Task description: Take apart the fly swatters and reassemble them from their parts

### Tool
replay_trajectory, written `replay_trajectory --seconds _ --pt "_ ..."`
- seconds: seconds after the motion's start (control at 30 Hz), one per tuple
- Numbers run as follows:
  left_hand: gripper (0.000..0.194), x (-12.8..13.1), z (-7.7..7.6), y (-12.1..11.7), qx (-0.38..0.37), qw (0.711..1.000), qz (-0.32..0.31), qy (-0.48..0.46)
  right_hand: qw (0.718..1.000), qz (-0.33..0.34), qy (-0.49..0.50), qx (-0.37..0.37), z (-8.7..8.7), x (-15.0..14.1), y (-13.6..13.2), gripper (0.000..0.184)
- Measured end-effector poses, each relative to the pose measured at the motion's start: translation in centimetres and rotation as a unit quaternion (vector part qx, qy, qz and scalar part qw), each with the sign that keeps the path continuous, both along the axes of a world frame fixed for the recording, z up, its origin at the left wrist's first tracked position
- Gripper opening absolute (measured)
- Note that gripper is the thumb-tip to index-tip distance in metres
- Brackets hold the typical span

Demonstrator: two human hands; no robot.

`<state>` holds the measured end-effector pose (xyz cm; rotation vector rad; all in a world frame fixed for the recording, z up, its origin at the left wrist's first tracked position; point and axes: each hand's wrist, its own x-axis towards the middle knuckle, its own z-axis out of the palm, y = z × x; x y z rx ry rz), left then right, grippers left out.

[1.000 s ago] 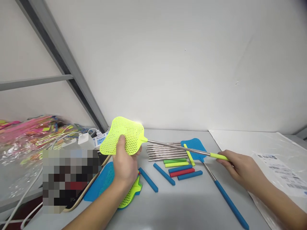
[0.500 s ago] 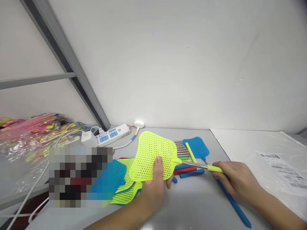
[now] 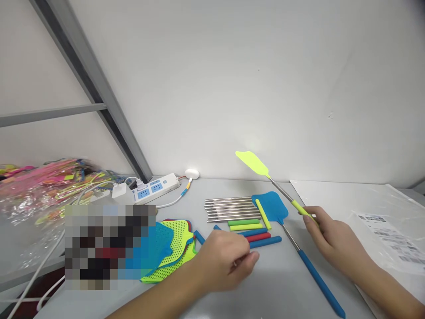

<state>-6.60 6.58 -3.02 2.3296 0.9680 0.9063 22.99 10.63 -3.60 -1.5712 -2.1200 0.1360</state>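
My right hand (image 3: 328,239) is closed on the yellow grip of a yellow fly swatter (image 3: 253,163) and holds it up, head tilted toward the wall on a short metal rod. My left hand (image 3: 224,261) hovers low over the grey table (image 3: 272,288), fingers loosely curled with nothing in them, next to several coloured handle sleeves (image 3: 257,237). A blue fly swatter (image 3: 285,230) lies on the table between my hands. Several metal rods (image 3: 229,208) lie in a row behind the sleeves.
A stack of yellow and blue swatter heads (image 3: 172,248) lies at the left. A white power strip (image 3: 154,187) with cables sits at the back. Bagged colourful swatters (image 3: 43,186) are piled far left. A plastic bag with labels (image 3: 375,212) covers the right side.
My left hand let go of the yellow swatter head and dropped toward the sleeves. My right hand swung the shortened swatter up and back toward the wall.
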Motion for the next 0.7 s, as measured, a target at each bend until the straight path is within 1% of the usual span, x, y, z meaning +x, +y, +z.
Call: replay_trajectory --seconds 0.07,0.17,0.27,0.33,0.43,0.57,0.7 --pt "0.032 0.1 0.5 -0.1 0.04 0.998 -0.027 0.043 0.999 -0.036 -0.027 0.012 -0.1 0.3 -0.1 0.032" --pt "0.032 0.2 1.0 -0.3 0.059 0.995 -0.043 0.064 0.995 -0.058 -0.072 0.048 -0.3 0.3 -0.5 0.034" --pt "0.031 0.3 0.8 -0.2 0.1 0.992 -0.047 0.067 0.991 -0.068 -0.102 0.061 -0.4 0.1 -1.1 0.037" --pt "0.03 0.3 0.4 0.0 0.152 0.986 -0.051 0.053 0.989 -0.078 -0.116 0.04 -0.1 -0.1 -1.2 0.037" --pt "0.029 0.4 0.0 0.2 0.216 0.974 -0.051 0.038 0.989 -0.085 -0.12 -0.017 0.5 -0.3 -1.3 0.037" --pt "0.03 0.6 0.0 0.0 0.26 0.963 -0.041 0.052 0.987 -0.091 -0.106 -0.085 1.5 -0.3 -1.3 0.039" --pt "0.032 0.6 0.0 -0.4 0.274 0.958 -0.038 0.074 0.979 -0.102 -0.14 -0.108 2.3 0.2 -1.4 0.041"
